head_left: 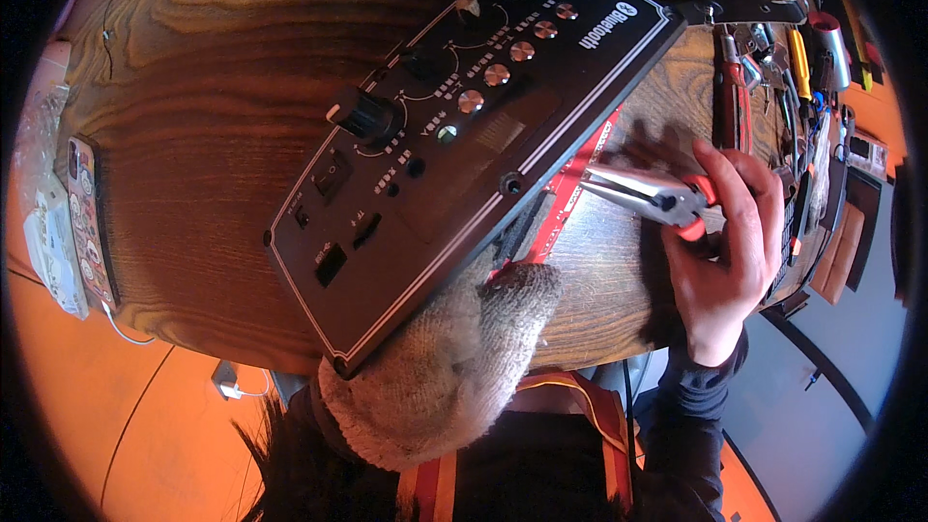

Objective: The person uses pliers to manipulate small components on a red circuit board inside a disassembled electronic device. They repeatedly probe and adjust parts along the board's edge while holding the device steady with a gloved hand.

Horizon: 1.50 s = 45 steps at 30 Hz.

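Observation:
A black audio control panel (464,135) is held tilted over the table, its face with round silver buttons turned up. One black knob (365,114) stands on it. My left hand (445,367), in a fuzzy light-grey glove, grips the panel's near edge; most of its fingers are hidden underneath. My right hand (730,242) is closed round long-nose pliers (652,195) with red handles. Their jaw tips reach a red strip (570,184), perhaps a circuit board, that shows behind the panel's right edge. Whether the jaws pinch it I cannot tell.
Several hand tools, one with a yellow handle (798,63), crowd the right side of the wooden table (193,135). A phone (89,222) in a patterned case lies at the left edge beside clear plastic packaging (43,213). A dark frame (744,10) stands at the back right.

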{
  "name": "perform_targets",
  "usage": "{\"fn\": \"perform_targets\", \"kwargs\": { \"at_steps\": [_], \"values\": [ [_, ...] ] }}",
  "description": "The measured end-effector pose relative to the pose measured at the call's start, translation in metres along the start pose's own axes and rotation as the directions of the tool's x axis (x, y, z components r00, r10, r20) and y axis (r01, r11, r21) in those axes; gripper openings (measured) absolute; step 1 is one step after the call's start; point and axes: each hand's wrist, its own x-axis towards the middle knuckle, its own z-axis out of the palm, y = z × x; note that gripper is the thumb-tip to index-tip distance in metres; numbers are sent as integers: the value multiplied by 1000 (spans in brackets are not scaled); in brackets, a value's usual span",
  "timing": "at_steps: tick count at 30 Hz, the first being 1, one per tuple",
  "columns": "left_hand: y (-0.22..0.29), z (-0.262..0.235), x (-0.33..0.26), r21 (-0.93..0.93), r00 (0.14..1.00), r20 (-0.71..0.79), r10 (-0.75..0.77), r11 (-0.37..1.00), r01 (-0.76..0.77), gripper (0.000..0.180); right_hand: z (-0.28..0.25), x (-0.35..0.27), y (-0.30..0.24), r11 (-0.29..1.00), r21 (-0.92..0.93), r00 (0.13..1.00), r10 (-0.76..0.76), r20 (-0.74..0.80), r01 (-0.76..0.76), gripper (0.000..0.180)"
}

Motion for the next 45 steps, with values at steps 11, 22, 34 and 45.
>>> {"fn": "perform_targets", "kwargs": {
  "at_steps": [11,22,34,45],
  "values": [
    [-9,10,-6,-73,997,-70,27,997,-32,42,1,-6,-3,1000,1,999,30,19,-30,56],
    [4,10,-1,51,996,-78,-53,997,57,40,-6,-5,-11,990,-140,1000,-16,-2,16,59],
    [13,8,-3,162,979,-62,-195,966,203,40,-14,-10,-14,995,-79,995,72,71,-66,62],
    [33,14,-2,177,994,-65,-92,979,102,39,-5,-7,-10,997,-11,996,75,41,-75,60]
  ]
}}
